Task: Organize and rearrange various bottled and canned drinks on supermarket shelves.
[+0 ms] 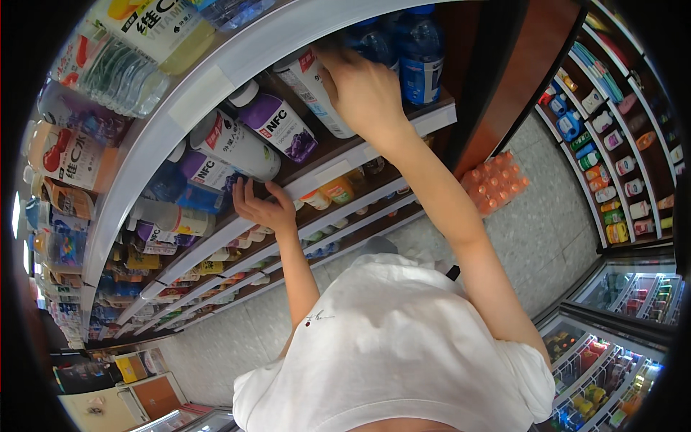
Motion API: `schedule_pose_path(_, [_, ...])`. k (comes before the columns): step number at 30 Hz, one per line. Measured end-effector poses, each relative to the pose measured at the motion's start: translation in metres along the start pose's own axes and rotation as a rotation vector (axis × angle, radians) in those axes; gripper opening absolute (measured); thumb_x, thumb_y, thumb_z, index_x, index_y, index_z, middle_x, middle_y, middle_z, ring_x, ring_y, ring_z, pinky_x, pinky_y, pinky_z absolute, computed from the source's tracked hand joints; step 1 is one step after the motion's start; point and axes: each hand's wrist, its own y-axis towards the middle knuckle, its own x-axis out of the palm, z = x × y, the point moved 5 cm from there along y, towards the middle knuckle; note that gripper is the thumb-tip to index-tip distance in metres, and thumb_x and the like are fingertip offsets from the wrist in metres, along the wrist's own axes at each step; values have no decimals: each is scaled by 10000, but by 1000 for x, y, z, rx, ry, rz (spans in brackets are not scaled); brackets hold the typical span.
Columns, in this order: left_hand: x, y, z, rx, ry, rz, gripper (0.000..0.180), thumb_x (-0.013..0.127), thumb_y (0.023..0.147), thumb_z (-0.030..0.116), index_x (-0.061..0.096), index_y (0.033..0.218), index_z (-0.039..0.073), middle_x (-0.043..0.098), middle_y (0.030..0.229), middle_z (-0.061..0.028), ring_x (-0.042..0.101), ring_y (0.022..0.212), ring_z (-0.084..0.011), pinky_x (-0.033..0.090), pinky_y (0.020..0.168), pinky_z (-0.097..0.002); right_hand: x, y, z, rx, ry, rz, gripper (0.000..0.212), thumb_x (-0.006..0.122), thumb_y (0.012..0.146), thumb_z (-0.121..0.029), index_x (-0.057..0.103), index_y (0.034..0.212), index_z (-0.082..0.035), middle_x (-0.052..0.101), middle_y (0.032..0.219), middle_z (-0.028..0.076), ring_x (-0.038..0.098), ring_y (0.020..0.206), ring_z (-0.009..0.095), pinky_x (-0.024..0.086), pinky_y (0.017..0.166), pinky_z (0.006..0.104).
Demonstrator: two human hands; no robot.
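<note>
My right hand (368, 101) reaches onto the upper drinks shelf, its fingers bent around the upper part of a white bottle (317, 97) with red and blue print; some fingertips are hidden. My left hand (265, 207) rests at the shelf's front edge, fingers apart and holding nothing. Close to it stand a white bottle with a dark red label patch (245, 151) and a purple-labelled juice bottle (205, 169). Between the two white bottles is another purple-labelled juice bottle with a white cap (277, 126). Blue bottles (421, 65) stand right of my right hand.
A white shelf edge (191, 104) curves above, with large drink bottles (162, 32) over it. Lower shelves hold orange-labelled containers (337, 190). A dark wooden end panel (497, 79) stands at the right. Beyond it, a pack of orange bottles (495, 181) sits on the floor.
</note>
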Motion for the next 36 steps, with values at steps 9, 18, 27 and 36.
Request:
schedule_pose_path(9, [1,-1,-1,8,28,-10,271,527,896,192,526,1077,-11,547,1146,-193,507,1086,-376,376,892,-478,20,-30,-1,91,55,-67,664,723,751,-378,466,1288,-83,616,1049,176,654,708,368,541,565,419])
schedule_pose_path(18, [0,1,1,6,14,-18,273,522,900,194,527,1079,-11,549,1145,-197,508,1089,-383,377,902,-484,40,-40,9,145,48,-96,860,776,703,-358,344,1351,6,577,1111,243,654,719,382,549,567,417])
schedule_pose_path(27, [1,-2,-1,12,16,-19,273,524,887,183,527,1078,-11,550,1150,-190,507,1095,-380,376,923,-483,34,-56,7,132,173,67,815,752,749,-270,313,1385,-11,524,1201,256,638,859,416,562,630,420])
schedule_pose_path(36, [1,-1,-2,33,-12,9,317,547,862,172,498,1114,-14,546,1153,-187,502,1103,-383,377,915,-480,46,-79,9,110,267,164,678,707,769,-109,376,1361,-91,418,1298,236,636,851,391,568,641,401])
